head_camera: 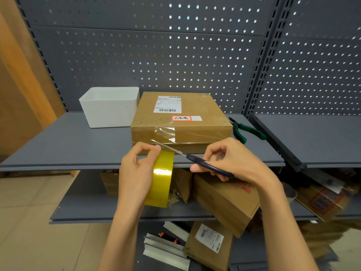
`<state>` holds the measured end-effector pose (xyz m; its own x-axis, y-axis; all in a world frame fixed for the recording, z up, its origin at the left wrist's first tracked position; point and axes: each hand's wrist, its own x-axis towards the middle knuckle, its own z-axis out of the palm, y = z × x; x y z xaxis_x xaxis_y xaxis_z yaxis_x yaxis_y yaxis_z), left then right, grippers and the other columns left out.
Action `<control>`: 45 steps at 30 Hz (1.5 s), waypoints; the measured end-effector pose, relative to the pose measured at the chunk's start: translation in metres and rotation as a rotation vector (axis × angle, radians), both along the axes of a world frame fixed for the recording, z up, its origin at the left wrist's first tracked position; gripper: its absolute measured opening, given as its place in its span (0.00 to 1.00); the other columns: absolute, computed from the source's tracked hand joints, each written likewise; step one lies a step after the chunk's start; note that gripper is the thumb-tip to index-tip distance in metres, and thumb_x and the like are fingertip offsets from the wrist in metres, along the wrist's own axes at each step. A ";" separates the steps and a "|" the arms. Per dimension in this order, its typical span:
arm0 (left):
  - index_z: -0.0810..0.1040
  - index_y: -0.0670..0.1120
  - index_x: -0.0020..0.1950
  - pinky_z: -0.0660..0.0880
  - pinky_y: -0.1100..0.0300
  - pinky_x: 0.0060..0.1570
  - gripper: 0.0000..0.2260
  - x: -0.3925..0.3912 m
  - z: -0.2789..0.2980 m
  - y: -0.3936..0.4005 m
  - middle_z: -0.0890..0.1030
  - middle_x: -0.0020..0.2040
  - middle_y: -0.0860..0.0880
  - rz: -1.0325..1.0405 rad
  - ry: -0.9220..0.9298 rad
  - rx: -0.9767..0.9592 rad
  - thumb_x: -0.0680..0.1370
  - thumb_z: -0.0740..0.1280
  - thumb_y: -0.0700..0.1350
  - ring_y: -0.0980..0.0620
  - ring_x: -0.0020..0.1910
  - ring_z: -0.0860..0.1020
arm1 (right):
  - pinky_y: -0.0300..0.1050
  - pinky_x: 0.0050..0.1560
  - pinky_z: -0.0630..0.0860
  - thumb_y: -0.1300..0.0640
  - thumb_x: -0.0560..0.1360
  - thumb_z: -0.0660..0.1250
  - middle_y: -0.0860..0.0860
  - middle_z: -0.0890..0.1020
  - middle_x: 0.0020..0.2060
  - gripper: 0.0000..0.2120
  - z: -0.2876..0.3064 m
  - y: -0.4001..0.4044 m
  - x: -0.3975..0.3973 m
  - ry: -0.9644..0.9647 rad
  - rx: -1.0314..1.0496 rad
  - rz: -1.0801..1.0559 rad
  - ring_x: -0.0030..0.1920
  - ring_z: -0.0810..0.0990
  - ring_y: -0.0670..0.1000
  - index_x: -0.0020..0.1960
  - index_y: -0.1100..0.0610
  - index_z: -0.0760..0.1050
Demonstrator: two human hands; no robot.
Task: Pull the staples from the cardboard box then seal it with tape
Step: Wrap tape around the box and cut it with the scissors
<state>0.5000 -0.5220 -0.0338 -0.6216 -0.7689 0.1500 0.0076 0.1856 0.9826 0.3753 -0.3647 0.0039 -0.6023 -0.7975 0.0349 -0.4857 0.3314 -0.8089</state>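
Note:
A flat cardboard box [187, 118] with a shipping label and a red-bordered sticker lies on the grey shelf [68, 145]. A strip of clear tape [166, 133] runs from its top over the front edge. My left hand [136, 169] grips a yellow tape roll [161, 178] in front of the box, thumb and forefinger pinching the tape's end. My right hand [230, 161] holds dark-handled scissors [195, 158], whose blades reach left to the stretched tape just above the roll.
A white plastic bin [111, 106] stands left of the box. Green-handled pliers [246, 130] lie to its right. The lower shelves hold several cardboard parcels [224, 200] and metal strips [166, 249]. A pegboard wall closes the back.

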 end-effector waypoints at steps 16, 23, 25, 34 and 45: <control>0.76 0.57 0.36 0.62 0.61 0.27 0.09 0.027 0.002 -0.025 0.68 0.29 0.45 0.210 0.129 -0.094 0.76 0.66 0.50 0.51 0.28 0.65 | 0.39 0.27 0.71 0.40 0.61 0.74 0.52 0.77 0.24 0.19 0.002 0.005 0.015 0.193 -0.502 -0.503 0.25 0.75 0.48 0.35 0.56 0.78; 0.76 0.55 0.38 0.56 0.70 0.18 0.07 0.028 0.002 -0.028 0.61 0.18 0.54 0.202 0.146 -0.155 0.76 0.65 0.50 0.58 0.19 0.59 | 0.27 0.40 0.71 0.52 0.72 0.71 0.43 0.80 0.35 0.11 -0.008 0.035 -0.015 0.432 -0.317 -0.800 0.35 0.77 0.38 0.50 0.57 0.79; 0.76 0.55 0.38 0.56 0.70 0.18 0.07 0.028 0.002 -0.027 0.61 0.18 0.54 0.190 0.151 -0.161 0.77 0.65 0.49 0.58 0.19 0.59 | 0.45 0.49 0.77 0.55 0.73 0.70 0.53 0.83 0.41 0.13 -0.016 0.040 -0.023 0.476 -0.252 -0.854 0.42 0.80 0.49 0.54 0.61 0.79; 0.77 0.55 0.40 0.57 0.70 0.19 0.06 0.027 0.001 -0.027 0.63 0.22 0.52 0.153 0.142 -0.197 0.77 0.64 0.51 0.58 0.21 0.59 | 0.55 0.47 0.77 0.58 0.75 0.68 0.62 0.82 0.44 0.12 -0.054 0.043 -0.044 0.521 0.056 -0.959 0.45 0.80 0.62 0.52 0.66 0.78; 0.77 0.54 0.40 0.62 0.61 0.28 0.06 0.027 -0.001 -0.032 0.72 0.30 0.40 0.168 0.096 -0.239 0.76 0.65 0.51 0.51 0.28 0.64 | 0.56 0.47 0.78 0.58 0.76 0.67 0.62 0.81 0.47 0.12 -0.062 0.037 -0.046 0.512 0.149 -0.933 0.48 0.79 0.60 0.54 0.66 0.77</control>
<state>0.5270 -0.5544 -0.0347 -0.4628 -0.7955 0.3911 0.0476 0.4183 0.9071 0.3294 -0.3274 -0.0577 -0.9168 -0.0472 0.3965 -0.2594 0.8254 -0.5015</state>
